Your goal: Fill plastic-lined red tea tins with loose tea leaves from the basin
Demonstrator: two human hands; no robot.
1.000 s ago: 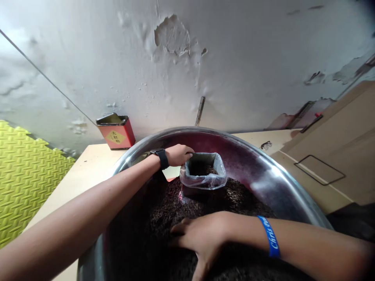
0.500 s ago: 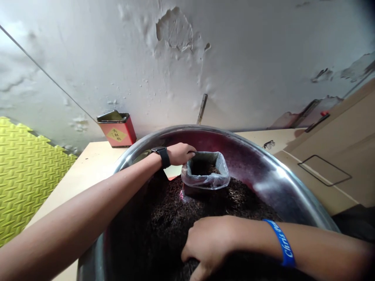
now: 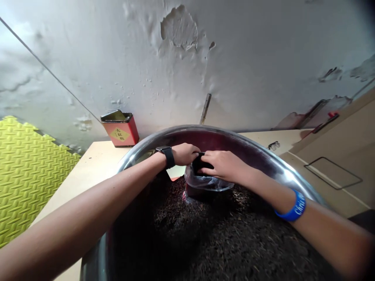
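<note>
Right hand (image 3: 225, 165) reaches into the lined box (image 3: 209, 183), thumb and fingers parted; left hand (image 3: 184, 154) pinches its rim.

This looks like a worn indoor room used for loose dry goods, though home or small workshop cannot be told. Peeling plaster marks the wall (image 3: 249, 70) at twelve o'clock; a wide metal basin (image 3: 293, 179) of dark, leaf-like pieces (image 3: 240, 238) around a plastic-lined container (image 3: 209, 184) fills six o'clock. A red tin (image 3: 124, 134) with Chinese characters sits towards nine on a pale tabletop (image 3: 90, 166), glasses (image 3: 274, 146) near three.
</note>
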